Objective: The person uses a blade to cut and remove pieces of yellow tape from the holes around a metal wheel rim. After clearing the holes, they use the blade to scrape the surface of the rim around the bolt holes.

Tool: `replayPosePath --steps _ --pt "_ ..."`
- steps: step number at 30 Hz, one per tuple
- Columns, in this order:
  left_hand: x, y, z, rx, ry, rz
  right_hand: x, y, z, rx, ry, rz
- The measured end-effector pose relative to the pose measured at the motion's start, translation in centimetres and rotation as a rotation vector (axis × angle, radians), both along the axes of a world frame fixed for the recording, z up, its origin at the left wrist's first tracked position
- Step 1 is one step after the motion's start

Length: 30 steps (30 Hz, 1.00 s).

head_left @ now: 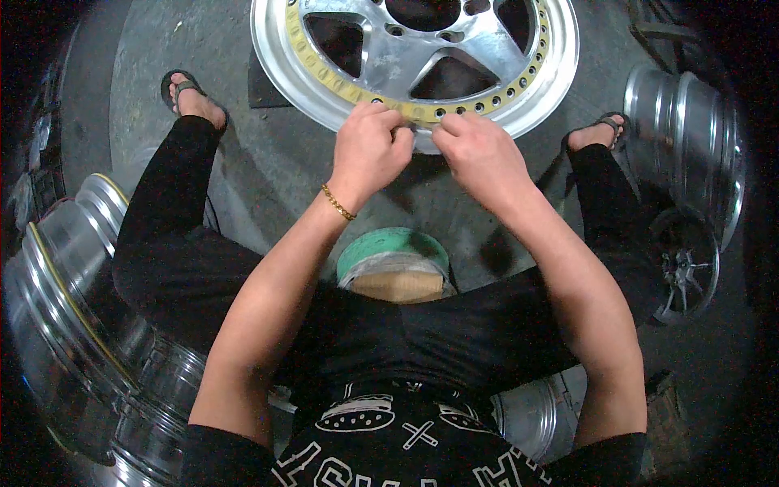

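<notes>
A polished silver wheel rim (pixel 381 75) with broad spokes lies at the top of the view. Along its lip runs a band of yellow tape (pixel 318 71). Bolt holes show through the band on the right, while on the left the tape looks laid over them. At the near edge my left hand (pixel 373 146) is closed, its fingertips against the band. My right hand (pixel 479 154), also closed, meets the rim just to the right, a small gap away. Fingers hide whatever either hand pinches. A gold bracelet (pixel 337 203) circles my left wrist.
Between my legs stands a round seat or drum with a green rim (pixel 389 239). Stacked silver wheel barrels (pixel 69 300) crowd the left side. More barrels (pixel 682 146) stand on the right, above a dark spoked wheel (pixel 686 272). My sandalled feet flank the rim.
</notes>
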<state>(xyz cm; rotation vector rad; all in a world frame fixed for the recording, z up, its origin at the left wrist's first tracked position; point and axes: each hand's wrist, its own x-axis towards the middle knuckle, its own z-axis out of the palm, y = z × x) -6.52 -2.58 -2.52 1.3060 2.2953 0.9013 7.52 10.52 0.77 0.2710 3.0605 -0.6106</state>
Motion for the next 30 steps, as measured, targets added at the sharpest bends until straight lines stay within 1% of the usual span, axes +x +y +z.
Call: replayPosePath --steps 7,13,22,30 --pt "0.2 -0.1 -0.2 0.037 0.001 -0.006 -0.1 0.4 0.2 0.072 0.038 0.017" --pt "0.2 -0.1 -0.1 0.044 -0.004 0.028 0.3 -0.4 0.0 0.015 0.015 -0.018" --pt "0.3 0.0 0.1 0.067 -0.007 0.060 0.6 -0.9 -0.5 -0.033 0.056 -0.037" --pt "0.2 0.1 0.2 0.040 -0.009 0.041 0.5 -0.9 -0.3 -0.087 -0.006 -0.074"
